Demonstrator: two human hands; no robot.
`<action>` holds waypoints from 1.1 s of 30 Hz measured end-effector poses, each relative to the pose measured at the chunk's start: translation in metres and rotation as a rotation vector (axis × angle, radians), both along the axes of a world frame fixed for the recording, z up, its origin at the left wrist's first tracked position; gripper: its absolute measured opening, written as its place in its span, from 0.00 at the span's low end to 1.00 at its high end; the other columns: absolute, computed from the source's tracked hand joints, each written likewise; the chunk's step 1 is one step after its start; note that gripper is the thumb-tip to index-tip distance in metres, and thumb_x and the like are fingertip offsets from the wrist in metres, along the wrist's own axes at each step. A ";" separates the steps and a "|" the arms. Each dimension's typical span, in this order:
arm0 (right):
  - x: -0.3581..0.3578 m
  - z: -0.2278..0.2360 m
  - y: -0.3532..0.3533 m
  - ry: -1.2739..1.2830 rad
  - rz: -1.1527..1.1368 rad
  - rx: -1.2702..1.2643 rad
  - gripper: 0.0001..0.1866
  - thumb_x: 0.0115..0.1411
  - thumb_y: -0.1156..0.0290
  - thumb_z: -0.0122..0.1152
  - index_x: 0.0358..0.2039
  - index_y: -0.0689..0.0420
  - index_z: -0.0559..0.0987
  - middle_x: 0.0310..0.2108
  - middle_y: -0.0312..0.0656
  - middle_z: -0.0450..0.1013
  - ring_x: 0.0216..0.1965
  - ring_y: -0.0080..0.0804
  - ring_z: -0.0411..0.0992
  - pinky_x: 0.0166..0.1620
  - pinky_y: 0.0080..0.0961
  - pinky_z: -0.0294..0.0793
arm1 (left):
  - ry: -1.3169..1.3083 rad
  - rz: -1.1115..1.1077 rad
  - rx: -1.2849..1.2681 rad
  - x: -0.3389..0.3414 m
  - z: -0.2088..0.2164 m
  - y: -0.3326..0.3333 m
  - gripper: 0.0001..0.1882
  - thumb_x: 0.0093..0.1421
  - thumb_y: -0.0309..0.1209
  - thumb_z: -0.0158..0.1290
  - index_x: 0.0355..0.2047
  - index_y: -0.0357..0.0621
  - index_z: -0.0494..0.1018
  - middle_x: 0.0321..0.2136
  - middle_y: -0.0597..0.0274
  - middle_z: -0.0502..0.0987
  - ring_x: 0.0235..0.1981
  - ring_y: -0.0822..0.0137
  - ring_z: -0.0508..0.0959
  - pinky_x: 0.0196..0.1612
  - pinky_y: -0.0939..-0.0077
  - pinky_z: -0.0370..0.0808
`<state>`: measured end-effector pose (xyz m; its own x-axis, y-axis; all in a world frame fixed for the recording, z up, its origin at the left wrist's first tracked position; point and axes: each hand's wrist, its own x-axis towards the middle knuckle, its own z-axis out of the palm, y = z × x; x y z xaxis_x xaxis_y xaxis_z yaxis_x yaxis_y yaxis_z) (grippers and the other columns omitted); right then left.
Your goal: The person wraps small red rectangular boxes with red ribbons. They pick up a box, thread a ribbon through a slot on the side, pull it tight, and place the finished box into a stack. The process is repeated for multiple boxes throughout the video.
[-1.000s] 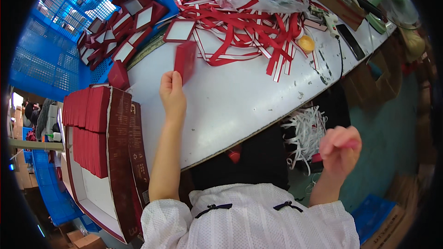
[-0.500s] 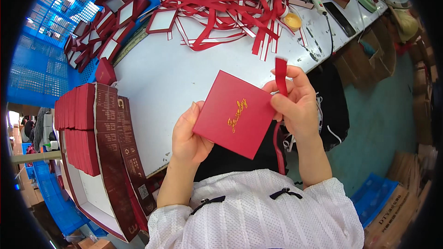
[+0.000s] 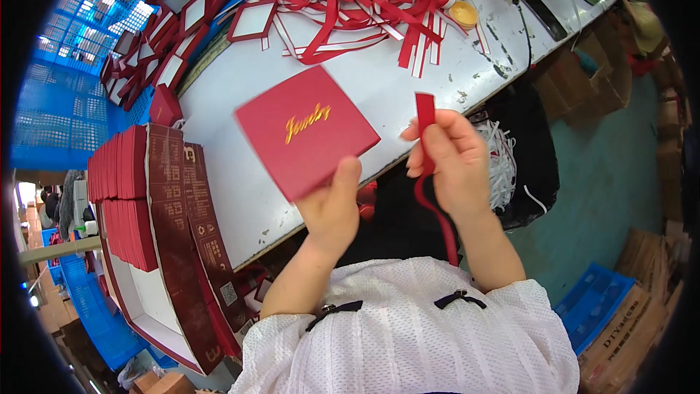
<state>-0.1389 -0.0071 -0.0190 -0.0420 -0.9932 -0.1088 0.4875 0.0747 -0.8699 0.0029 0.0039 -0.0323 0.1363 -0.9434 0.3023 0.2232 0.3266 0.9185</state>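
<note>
Because the red ribbon [image 3: 425, 109] trails down past your wrist to your white top [image 3: 430, 321], its tail could catch on the fabric or twist if tugged. Your right hand [image 3: 458, 164] pinches it between thumb and fingers, short end sticking up; if that grip is light, the strip might slip and drop. Your left hand [image 3: 328, 211] has its thumb over the near edge of the square red box [image 3: 310, 153], other fingers hidden underneath, so can't tell how firm the hold is. Box is up over the bench [image 3: 226, 175], tilted, gold lettering showing, apart from the ribbon. Gripped near one edge only, it could tip or swivel if knocked; hard thumb pressure might mark the face too. On your left, the open carton [image 3: 175, 226] with packed red boxes [image 3: 124, 168] stands near your forearm, so a wide elbow swing could bump it. Farther off, a white-panelled tray [image 3: 253, 20] sits beside the ribbon pile [image 3: 335, 25]; strips overlap, so pulling one could drag others, maybe into the yellow tub [image 3: 463, 13]. Past that, red trays [image 3: 164, 36] by the blue crate [image 3: 69, 95] look loosely heaped, could slide if jostled
</note>
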 end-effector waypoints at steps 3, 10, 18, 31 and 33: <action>-0.010 0.011 0.010 0.142 0.094 -0.233 0.05 0.52 0.77 0.50 0.29 0.64 0.71 0.24 0.35 0.69 0.22 0.17 0.66 0.26 0.12 0.66 | 0.117 -0.115 0.143 0.005 0.009 -0.013 0.12 0.52 0.22 0.47 0.38 0.39 0.65 0.32 0.63 0.70 0.35 0.74 0.69 0.39 0.79 0.65; 0.007 0.022 0.018 0.510 0.241 -0.274 0.10 0.49 0.78 0.52 0.34 0.64 0.71 0.15 0.36 0.68 0.17 0.17 0.66 0.22 0.13 0.64 | 0.353 -0.220 0.171 0.003 0.010 -0.010 0.10 0.58 0.29 0.38 0.37 0.35 0.62 0.33 0.58 0.70 0.32 0.71 0.72 0.34 0.77 0.72; 0.011 0.023 0.018 0.489 0.198 -0.312 0.28 0.49 0.82 0.49 0.52 0.64 0.55 0.13 0.32 0.64 0.15 0.12 0.61 0.19 0.07 0.59 | 0.330 -0.272 0.209 0.004 0.016 -0.006 0.14 0.61 0.34 0.33 0.38 0.35 0.60 0.34 0.56 0.69 0.34 0.67 0.72 0.37 0.72 0.73; 0.005 0.027 0.020 0.495 0.185 -0.242 0.28 0.46 0.82 0.49 0.50 0.64 0.57 0.10 0.33 0.62 0.12 0.13 0.59 0.18 0.10 0.58 | 0.192 -0.269 0.180 0.000 0.019 0.003 0.09 0.58 0.27 0.38 0.37 0.35 0.62 0.32 0.56 0.71 0.30 0.70 0.72 0.32 0.79 0.71; 0.004 0.028 0.020 0.490 0.220 -0.254 0.29 0.47 0.83 0.48 0.51 0.66 0.55 0.12 0.31 0.62 0.15 0.11 0.60 0.20 0.06 0.57 | 0.096 -0.247 0.144 0.000 0.018 0.003 0.07 0.55 0.22 0.41 0.36 0.35 0.63 0.30 0.57 0.71 0.29 0.73 0.72 0.28 0.83 0.70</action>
